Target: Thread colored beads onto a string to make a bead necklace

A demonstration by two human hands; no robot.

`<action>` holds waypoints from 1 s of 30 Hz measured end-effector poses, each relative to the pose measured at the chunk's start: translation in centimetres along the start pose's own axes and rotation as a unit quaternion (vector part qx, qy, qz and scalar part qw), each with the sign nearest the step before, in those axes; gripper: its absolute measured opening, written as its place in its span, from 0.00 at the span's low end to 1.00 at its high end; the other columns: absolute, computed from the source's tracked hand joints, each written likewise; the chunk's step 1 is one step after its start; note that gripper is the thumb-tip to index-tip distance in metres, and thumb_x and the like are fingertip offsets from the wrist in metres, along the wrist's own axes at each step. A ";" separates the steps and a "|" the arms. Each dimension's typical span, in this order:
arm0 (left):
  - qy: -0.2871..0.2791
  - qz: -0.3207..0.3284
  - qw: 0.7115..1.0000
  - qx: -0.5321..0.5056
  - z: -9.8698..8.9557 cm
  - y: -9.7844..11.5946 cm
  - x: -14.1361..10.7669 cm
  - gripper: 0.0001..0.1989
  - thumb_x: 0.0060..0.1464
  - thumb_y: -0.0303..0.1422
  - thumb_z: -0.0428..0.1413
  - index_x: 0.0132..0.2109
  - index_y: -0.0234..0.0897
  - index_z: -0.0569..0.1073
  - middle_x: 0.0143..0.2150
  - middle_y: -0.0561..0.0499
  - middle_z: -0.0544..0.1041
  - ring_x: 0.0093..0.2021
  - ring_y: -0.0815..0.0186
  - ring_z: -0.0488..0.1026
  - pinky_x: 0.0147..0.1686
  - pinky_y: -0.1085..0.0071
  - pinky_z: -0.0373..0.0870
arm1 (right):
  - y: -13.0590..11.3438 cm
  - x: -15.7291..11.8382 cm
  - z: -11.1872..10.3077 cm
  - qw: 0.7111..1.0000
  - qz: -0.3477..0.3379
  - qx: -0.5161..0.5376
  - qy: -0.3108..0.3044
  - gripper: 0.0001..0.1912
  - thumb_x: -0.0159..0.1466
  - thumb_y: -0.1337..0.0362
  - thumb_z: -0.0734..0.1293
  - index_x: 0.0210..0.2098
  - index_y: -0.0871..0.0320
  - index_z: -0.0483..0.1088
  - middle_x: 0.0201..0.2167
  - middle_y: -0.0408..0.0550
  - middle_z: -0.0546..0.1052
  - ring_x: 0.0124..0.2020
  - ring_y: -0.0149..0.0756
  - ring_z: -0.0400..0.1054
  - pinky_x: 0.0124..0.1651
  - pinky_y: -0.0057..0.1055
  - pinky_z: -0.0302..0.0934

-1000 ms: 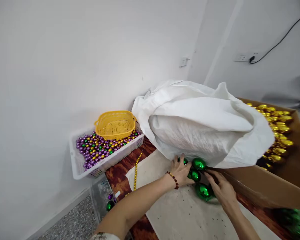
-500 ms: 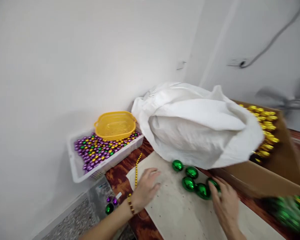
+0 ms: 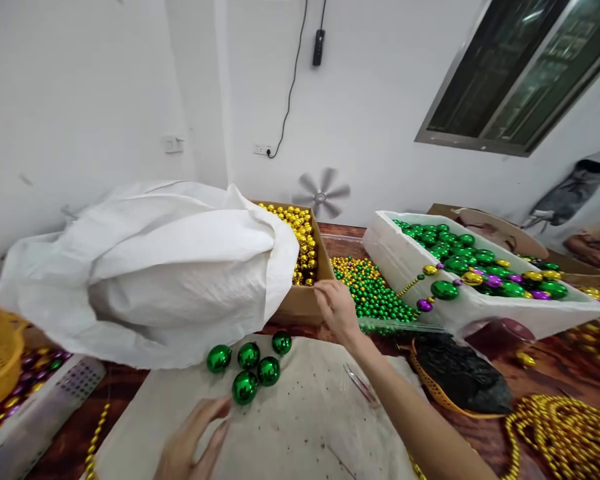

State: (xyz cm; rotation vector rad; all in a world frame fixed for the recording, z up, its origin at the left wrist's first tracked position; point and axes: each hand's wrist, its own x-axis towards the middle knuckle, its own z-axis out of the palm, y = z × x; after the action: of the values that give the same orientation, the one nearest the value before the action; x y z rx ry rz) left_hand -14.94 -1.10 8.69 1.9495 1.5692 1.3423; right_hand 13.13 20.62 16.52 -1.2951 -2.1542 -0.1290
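Note:
Several shiny green balls [image 3: 245, 387] lie grouped on the pale cloth [image 3: 300, 427]. Just below them, at the bottom of the view, my left hand [image 3: 195, 440] is open, fingers apart, its fingertips near the lowest ball. My right hand [image 3: 336, 307] is raised at the near edge of the cardboard box [image 3: 305, 301], which holds gold balls [image 3: 305, 247]. The fingers of that hand are bent, and whether anything is between them cannot be made out. Tweezers [image 3: 361, 385] lie on the cloth under my right forearm.
A large white sack [image 3: 180, 267] bulges behind the balls. To the right stand a tray of small beads [image 3: 375, 287], a white foam box [image 3: 460, 307], a black bag [image 3: 455, 373] and gold bead strings [image 3: 570, 433]. A yellow basket [image 3: 0, 353] is far left.
The view has swung to the right. My right hand has left the green balls and moved up to the cardboard box. My left hand is now close to the green balls.

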 end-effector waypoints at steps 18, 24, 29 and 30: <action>-0.320 -0.029 0.868 0.380 12.8 4.7 33.5 0.18 0.58 0.20 0.48 0.53 0.29 0.72 0.48 0.34 0.79 0.49 0.55 0.78 0.48 0.65 0.73 | 7.5 21.6 7.6 0.932 -0.017 -0.198 -0.304 0.25 0.65 0.69 0.69 0.61 0.56 0.67 0.63 0.59 0.63 0.61 0.51 0.64 0.57 0.46 0.65; -0.349 -0.054 0.836 0.421 13.5 1.7 38.5 0.16 0.58 0.26 0.52 0.53 0.29 0.72 0.51 0.34 0.79 0.51 0.54 0.77 0.49 0.64 0.72 | 7.5 21.4 8.4 0.919 -0.009 -0.202 -0.338 0.21 0.64 0.66 0.71 0.57 0.60 0.70 0.64 0.58 0.63 0.60 0.51 0.64 0.57 0.47 0.66; -0.374 -0.027 0.830 0.412 15.6 0.4 40.7 0.27 0.54 0.31 0.58 0.61 0.36 0.66 0.51 0.39 0.78 0.50 0.55 0.76 0.50 0.63 0.71 | 7.2 20.8 7.9 0.919 -0.014 -0.176 -0.352 0.16 0.70 0.65 0.66 0.56 0.60 0.70 0.63 0.56 0.66 0.55 0.44 0.69 0.55 0.45 0.67; -0.376 -0.025 0.829 0.413 15.9 0.2 40.8 0.29 0.53 0.32 0.59 0.62 0.38 0.65 0.51 0.40 0.78 0.51 0.55 0.75 0.51 0.62 0.71 | 7.2 20.7 7.8 0.920 -0.014 -0.169 -0.355 0.16 0.70 0.65 0.65 0.56 0.59 0.71 0.62 0.56 0.66 0.54 0.44 0.70 0.55 0.43 0.68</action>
State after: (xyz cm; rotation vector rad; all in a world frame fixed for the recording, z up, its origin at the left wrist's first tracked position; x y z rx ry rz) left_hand -3.50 39.65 19.76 2.3808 1.8340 -0.2930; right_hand 8.72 43.19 20.01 -1.6927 -2.8567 -0.0435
